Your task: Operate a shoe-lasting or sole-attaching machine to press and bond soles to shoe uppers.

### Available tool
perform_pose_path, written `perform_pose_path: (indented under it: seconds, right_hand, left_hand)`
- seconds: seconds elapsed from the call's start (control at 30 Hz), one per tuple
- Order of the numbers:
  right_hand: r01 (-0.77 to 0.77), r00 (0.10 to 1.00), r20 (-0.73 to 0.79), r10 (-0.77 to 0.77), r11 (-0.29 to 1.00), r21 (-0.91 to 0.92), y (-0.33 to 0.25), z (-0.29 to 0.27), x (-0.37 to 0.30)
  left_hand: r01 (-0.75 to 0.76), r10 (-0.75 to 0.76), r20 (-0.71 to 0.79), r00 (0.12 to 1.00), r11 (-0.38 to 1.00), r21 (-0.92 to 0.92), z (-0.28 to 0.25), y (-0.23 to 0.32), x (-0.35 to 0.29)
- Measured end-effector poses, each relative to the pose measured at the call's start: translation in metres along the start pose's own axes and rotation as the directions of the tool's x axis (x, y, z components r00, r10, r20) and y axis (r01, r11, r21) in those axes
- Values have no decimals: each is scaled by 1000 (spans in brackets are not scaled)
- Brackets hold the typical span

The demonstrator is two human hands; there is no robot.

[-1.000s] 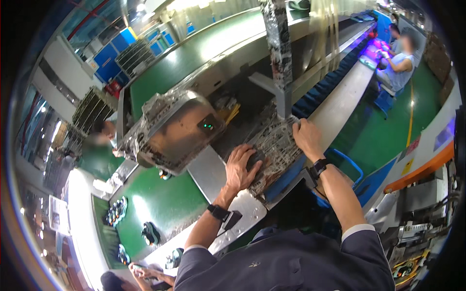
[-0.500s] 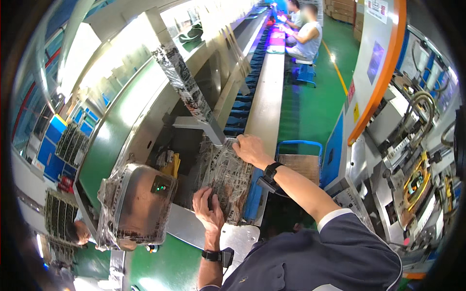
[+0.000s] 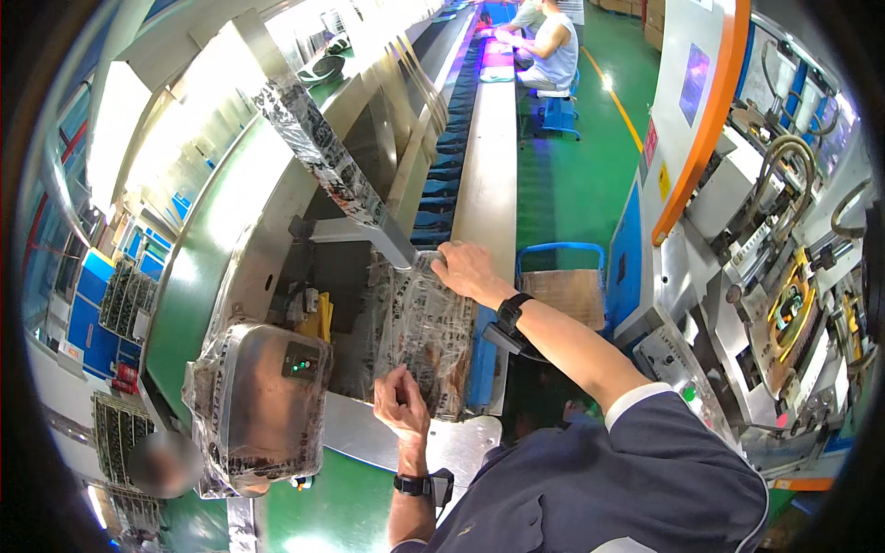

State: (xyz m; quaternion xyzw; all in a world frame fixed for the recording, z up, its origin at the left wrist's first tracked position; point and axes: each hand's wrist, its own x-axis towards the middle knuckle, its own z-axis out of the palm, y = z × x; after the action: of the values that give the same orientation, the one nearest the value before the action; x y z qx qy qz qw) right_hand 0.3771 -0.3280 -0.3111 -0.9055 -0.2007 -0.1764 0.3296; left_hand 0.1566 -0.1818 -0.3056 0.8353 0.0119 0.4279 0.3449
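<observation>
A film-wrapped flat panel (image 3: 429, 323) with dark print lies in front of me at the conveyor's near end. My right hand (image 3: 470, 272) is at its far right corner, fingers bent over the edge beside the foot of a metal post (image 3: 396, 249). Their tips are partly hidden. By the panel's near left part, my left hand (image 3: 402, 405) is closed, its fingers curled together with the thumb. Whatever it may hold does not show. Both wrists carry black straps.
A film-wrapped control box (image 3: 272, 401) with green lights stands at left. Dark pieces line the conveyor (image 3: 442, 175), with people seated at its far end. A blue-railed cart (image 3: 562, 295) and a machine with an orange edge (image 3: 705, 138) are at right.
My left hand's fingers have gone from spread on the wrapped panel to curled together. My right hand stays at the far corner. The view has shifted slightly.
</observation>
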Motion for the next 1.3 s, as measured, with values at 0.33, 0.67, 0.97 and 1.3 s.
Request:
perform_pose_path:
  seconds: [0.33,0.67,0.97,1.3]
  right_hand:
    - [-13,995,99,6,998,69,0,-5,-3]
    - [17,983,184,-18,1000,8,2,-4,16]
    - [262,965,-45,-258,954,145,19,-4,-5]
    - [-850,285,859,-425,303,432,-76,-78,-253]
  left_hand:
    - [38,-36,-27,999,997,74,-4,9,-6]
    - [62,-59,-35,998,990,126,-2,-3,2]
    - [91,-87,-42,995,988,123,2,1,1]
    - [13,-1,-108,994,994,109,8,-2,-7]
